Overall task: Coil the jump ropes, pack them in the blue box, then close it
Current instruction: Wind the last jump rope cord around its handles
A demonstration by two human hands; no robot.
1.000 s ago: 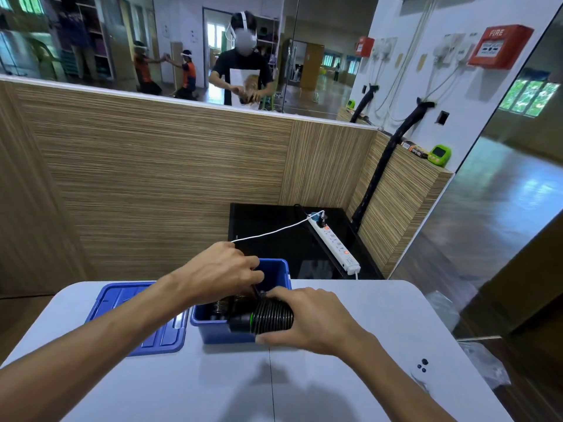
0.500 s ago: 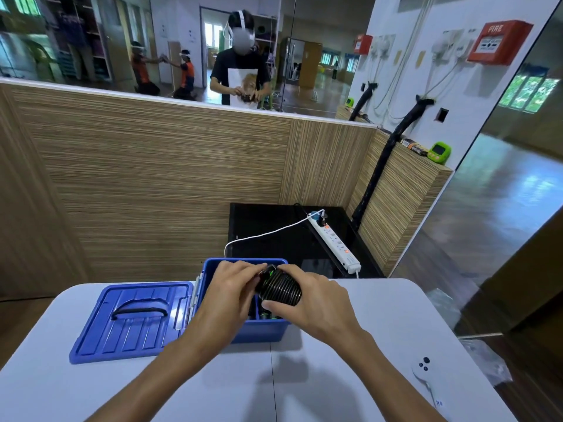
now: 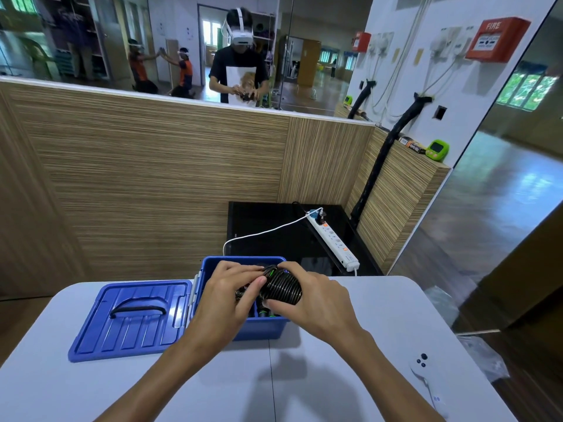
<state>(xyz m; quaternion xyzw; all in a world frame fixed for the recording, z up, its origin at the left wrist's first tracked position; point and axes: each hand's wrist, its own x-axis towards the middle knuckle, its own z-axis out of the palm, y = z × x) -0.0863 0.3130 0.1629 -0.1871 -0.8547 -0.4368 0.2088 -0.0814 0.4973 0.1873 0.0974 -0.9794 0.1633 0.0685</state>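
Over the open blue box (image 3: 271, 328), the right hand (image 3: 316, 303) curls its fingers around a coiled black rope (image 3: 281, 289), while the left hand (image 3: 231, 295) pinches the coil's left end, the lid (image 3: 131, 321) lying left of the box.

The scene is evenly and fairly brightly lit, with daylight entering through windows (image 3: 525, 89) at the right edge and in the upper left of the frame and glaring in pale streaks off the glossy floor (image 3: 499, 208) at right. Soft, blurred shadows of the forearms fall on the white surface (image 3: 350, 376) in the lower middle, and the mirror (image 3: 152, 41) along the top carries dimmer, slightly hazy reflections. Wide-angle distortion bows the wood panelling (image 3: 152, 178) and stretches the frame's corners, while focus stays crisp on the hands at centre and softens a little toward the edges.
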